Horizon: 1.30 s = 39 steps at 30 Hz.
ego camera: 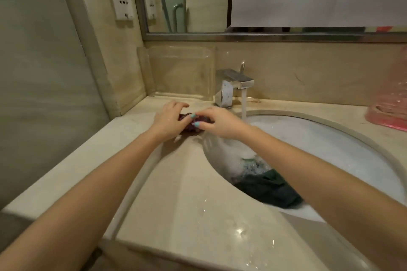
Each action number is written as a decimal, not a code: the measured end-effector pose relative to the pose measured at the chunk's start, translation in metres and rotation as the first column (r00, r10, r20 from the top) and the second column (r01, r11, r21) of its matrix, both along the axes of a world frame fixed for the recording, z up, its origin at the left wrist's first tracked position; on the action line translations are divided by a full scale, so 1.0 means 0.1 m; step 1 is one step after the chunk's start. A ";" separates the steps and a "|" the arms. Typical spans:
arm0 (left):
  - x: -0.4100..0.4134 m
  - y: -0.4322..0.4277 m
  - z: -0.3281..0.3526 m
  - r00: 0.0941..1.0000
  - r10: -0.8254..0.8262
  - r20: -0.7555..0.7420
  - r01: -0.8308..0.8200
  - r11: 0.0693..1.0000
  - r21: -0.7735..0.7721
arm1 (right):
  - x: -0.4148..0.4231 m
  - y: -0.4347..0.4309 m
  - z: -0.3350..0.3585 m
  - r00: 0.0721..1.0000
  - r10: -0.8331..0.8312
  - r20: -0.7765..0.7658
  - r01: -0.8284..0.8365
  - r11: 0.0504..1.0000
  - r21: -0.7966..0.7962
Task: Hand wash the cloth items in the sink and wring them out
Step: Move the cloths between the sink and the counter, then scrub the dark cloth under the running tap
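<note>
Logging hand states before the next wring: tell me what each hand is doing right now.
Left hand: fingers curled over the dark purple cloth on the countertop, holding it.
Right hand: pinching the same cloth.

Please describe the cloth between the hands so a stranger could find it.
Find the tap behind the sink. Left of it, on the counter, the left hand and right hand hold a small cloth. It is purple-red; the green cloth lies in the sink water.

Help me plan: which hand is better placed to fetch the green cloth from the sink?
Probably right: the right hand lies beside the sink, forearm crossing it near the green cloth; the left hand is out on the counter.
</note>
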State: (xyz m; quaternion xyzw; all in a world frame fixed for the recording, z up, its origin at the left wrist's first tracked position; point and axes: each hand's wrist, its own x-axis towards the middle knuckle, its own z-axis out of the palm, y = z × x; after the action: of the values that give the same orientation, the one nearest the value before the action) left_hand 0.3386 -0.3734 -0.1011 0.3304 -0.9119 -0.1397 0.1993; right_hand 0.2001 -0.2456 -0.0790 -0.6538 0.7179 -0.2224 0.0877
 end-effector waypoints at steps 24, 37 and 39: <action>-1.10 1.09 -0.43 0.700 -0.510 0.500 0.199 0.811 0.549 | -1.02 1.34 -0.64 0.941 -0.329 0.075 0.192 0.705 0.682; -1.03 1.07 0.11 0.814 -0.351 -0.462 0.573 0.613 0.545 | -1.19 1.39 -0.07 0.626 -0.309 0.716 0.409 0.912 0.036; -1.19 1.14 0.30 0.783 -0.347 -0.516 0.589 0.680 0.437 | -1.25 1.39 0.12 0.648 -0.307 0.697 0.489 0.870 -0.071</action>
State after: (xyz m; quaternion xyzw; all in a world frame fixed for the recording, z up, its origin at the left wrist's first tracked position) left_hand 0.2195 -0.2594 -0.0711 0.0892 -0.8201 -0.5189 0.2239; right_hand 0.0755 -0.1062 -0.0672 -0.3607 0.7303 -0.5438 0.2022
